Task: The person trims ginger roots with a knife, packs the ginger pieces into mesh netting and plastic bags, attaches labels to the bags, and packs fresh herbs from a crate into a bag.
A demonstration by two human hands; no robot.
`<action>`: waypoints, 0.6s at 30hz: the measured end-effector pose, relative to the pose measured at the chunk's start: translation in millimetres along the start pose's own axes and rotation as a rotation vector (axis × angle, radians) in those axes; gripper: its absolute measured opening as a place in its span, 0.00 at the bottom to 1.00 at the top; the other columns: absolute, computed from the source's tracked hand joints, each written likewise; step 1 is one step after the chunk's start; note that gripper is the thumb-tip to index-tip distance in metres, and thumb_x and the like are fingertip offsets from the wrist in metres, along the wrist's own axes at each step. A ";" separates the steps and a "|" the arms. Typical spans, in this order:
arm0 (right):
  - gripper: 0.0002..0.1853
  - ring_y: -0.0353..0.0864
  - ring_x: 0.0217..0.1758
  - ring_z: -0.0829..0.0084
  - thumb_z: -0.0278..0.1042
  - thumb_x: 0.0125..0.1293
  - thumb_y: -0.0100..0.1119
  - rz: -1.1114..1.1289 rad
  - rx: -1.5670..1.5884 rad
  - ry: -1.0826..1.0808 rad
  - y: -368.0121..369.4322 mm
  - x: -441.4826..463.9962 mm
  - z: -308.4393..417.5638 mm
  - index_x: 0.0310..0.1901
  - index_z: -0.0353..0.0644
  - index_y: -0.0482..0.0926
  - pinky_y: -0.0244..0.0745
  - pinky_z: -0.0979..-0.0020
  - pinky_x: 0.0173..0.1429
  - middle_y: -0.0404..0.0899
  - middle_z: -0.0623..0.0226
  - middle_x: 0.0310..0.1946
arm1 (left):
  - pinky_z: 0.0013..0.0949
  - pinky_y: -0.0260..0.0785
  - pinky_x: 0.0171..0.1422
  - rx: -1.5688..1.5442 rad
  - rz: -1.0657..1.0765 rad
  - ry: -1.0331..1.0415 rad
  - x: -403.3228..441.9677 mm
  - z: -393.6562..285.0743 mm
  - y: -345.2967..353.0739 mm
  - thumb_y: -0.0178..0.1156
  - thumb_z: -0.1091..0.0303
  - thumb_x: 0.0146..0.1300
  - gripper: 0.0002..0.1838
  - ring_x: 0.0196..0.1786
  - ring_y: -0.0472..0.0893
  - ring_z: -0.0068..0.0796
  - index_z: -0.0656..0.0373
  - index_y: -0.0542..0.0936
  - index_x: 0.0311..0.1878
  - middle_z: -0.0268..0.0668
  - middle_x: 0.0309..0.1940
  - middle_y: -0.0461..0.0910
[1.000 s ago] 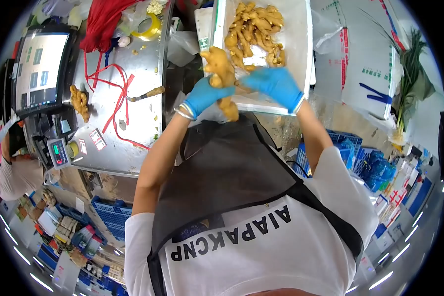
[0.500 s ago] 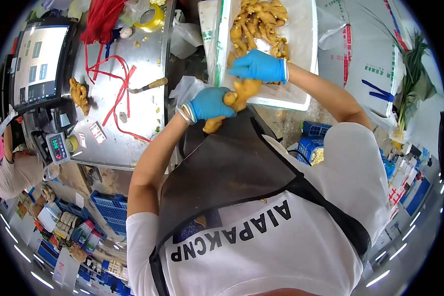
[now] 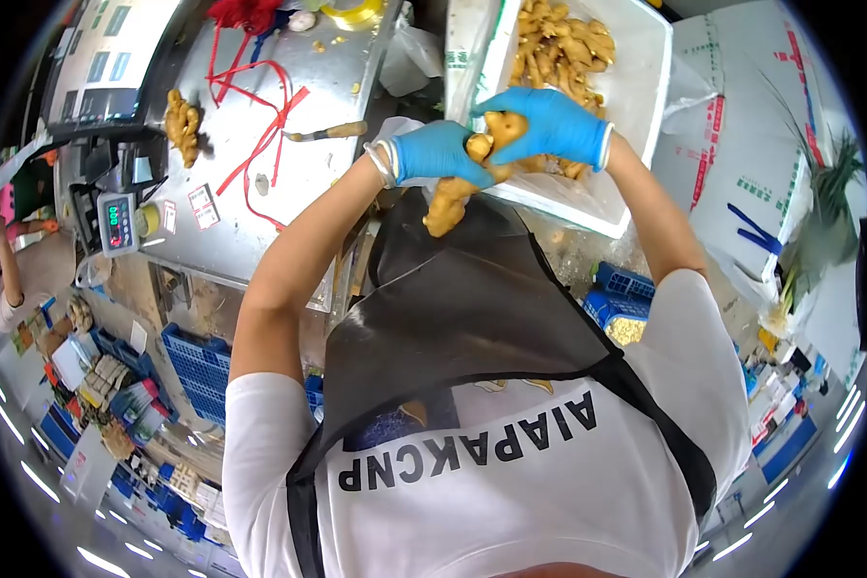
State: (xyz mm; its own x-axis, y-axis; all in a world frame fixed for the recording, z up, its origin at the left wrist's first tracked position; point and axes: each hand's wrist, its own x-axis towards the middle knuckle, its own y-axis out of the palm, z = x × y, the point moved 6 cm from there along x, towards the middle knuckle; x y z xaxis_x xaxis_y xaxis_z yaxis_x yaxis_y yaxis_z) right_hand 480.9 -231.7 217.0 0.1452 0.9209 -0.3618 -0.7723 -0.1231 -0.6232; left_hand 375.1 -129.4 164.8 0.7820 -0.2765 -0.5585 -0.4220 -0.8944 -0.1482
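Observation:
My left hand (image 3: 438, 154), in a blue glove, is wrapped around a knobbly ginger root (image 3: 447, 205) whose lower end sticks out below the fingers. My right hand (image 3: 554, 127), gloved the same way, grips the upper part of that ginger, thumb and fingers on either side of a knob. Both hands meet over the near edge of a white foam box (image 3: 648, 82). Inside the box lies a heap of ginger (image 3: 564, 48). Parts of the held root are hidden by the gloves.
On the metal table (image 3: 308, 183) at left lie a wooden-handled tool (image 3: 332, 132), red ties (image 3: 277, 125), another ginger root (image 3: 181, 127) and a scale display (image 3: 118, 223). A monitor (image 3: 101, 72) stands behind. Blue crates (image 3: 617, 306) sit low at right. Another person (image 3: 29, 270) is at far left.
My right hand has come down and left from beside the heap and closed on the upper ginger, where it was apart from it before. The camera view has shifted too.

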 end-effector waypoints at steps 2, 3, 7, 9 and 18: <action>0.34 0.79 0.55 0.63 0.55 0.54 0.68 -0.050 0.052 0.120 -12.0 -6.3 -27.3 0.58 0.41 0.76 0.74 0.69 0.58 0.79 0.54 0.52 | 0.26 0.72 0.50 -0.201 -0.207 0.228 -17.2 6.4 -32.9 0.66 0.59 0.59 0.25 0.43 0.80 0.21 0.63 0.79 0.56 0.34 0.41 0.81; 0.34 0.79 0.54 0.65 0.54 0.55 0.68 -0.070 0.077 0.174 -18.6 -11.3 -43.4 0.57 0.39 0.76 0.74 0.69 0.57 0.80 0.54 0.51 | 0.27 0.72 0.53 -0.273 -0.251 0.454 -37.4 17.9 -67.2 0.60 0.58 0.64 0.26 0.47 0.79 0.23 0.64 0.74 0.62 0.35 0.43 0.81; 0.27 0.79 0.53 0.73 0.42 0.64 0.63 -0.352 0.718 0.290 -9.1 -39.6 -105.2 0.58 0.30 0.73 0.77 0.72 0.53 0.78 0.58 0.52 | 0.30 0.73 0.59 -0.777 -0.818 0.389 -168.3 66.6 -132.3 0.64 0.71 0.60 0.35 0.51 0.80 0.28 0.63 0.62 0.70 0.37 0.52 0.78; 0.27 0.79 0.53 0.71 0.37 0.66 0.60 -0.235 1.093 0.252 18.5 -35.2 -70.0 0.62 0.31 0.69 0.79 0.69 0.53 0.77 0.59 0.53 | 0.28 0.74 0.55 -0.682 -1.062 0.160 -198.6 138.9 -124.0 0.66 0.73 0.57 0.30 0.48 0.80 0.26 0.65 0.69 0.64 0.37 0.49 0.79; 0.29 0.83 0.29 0.68 0.41 0.63 0.59 0.671 1.266 0.242 119.1 50.8 90.3 0.62 0.34 0.68 0.83 0.69 0.32 0.81 0.59 0.35 | 0.24 0.67 0.34 -0.749 -1.730 -0.126 -259.2 224.3 -13.4 0.63 0.68 0.62 0.19 0.30 0.73 0.19 0.68 0.76 0.53 0.34 0.36 0.79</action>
State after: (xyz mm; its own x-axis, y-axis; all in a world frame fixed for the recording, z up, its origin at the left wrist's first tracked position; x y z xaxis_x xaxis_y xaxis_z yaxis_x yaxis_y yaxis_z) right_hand 340.4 -166.2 187.0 -0.4564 0.7229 -0.5188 -0.7342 0.0233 0.6785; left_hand 75.2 33.1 128.4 0.0213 0.9660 -0.2575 0.9727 -0.0795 -0.2179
